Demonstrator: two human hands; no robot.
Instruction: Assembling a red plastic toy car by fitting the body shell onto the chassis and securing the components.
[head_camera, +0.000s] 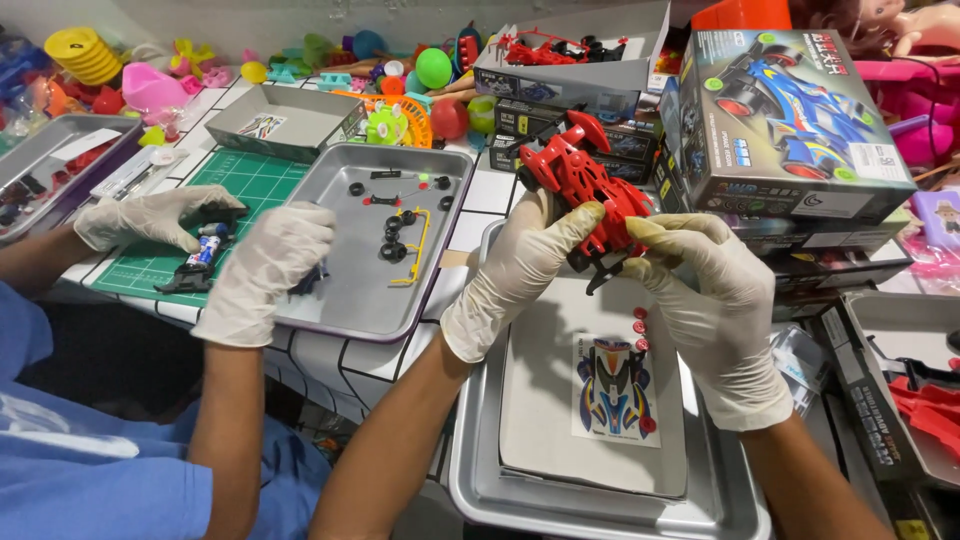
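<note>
Both gloved hands grasp the red toy car body (585, 190), left hand (520, 270) at its seven o'clock, right hand (715, 300) at five, above a metal tray (470, 480) holding a sticker sheet (612, 388). Assembly looks under way; fitting calls for steady alignment. At nine o'clock, a co-worker's gloved hands (215, 245) work separately.

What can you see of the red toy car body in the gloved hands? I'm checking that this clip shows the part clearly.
The red toy car body looks like glossy moulded plastic, with swept fenders, a raised rear wing and dark parts showing underneath. It is held in the air, tilted, above a metal tray that holds a sticker sheet. The left hand grips it from below on one side, and the right hand from the other. Both wear pale gloves. Nothing else touches it.
</note>
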